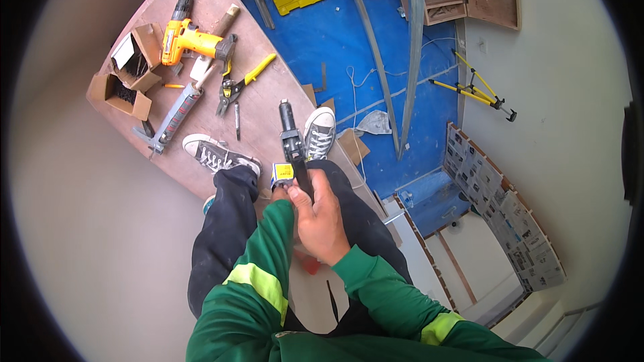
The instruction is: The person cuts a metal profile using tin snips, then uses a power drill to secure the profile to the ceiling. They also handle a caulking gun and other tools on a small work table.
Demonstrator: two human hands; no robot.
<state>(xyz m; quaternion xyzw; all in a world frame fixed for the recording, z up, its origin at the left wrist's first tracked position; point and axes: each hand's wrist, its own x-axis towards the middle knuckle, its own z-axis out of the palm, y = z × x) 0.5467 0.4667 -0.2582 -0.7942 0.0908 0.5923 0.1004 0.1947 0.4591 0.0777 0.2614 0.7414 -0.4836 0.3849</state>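
In front of my legs, my right hand is closed round the handle of a black long-barrelled tool, which looks like a nail gun. Its metal-tipped barrel points away from me. Close against it, my left hand is closed on a small blue and yellow box. My green sleeve hides much of that hand. The right thumb reaches toward the box's near end; whether it touches cannot be made out.
My shoes stand on a raised wooden platform. On it lie a yellow drill, caulking gun, tin snips, marker and cardboard boxes of screws. Below right, blue sheeting bears metal profiles and a yellow tripod.
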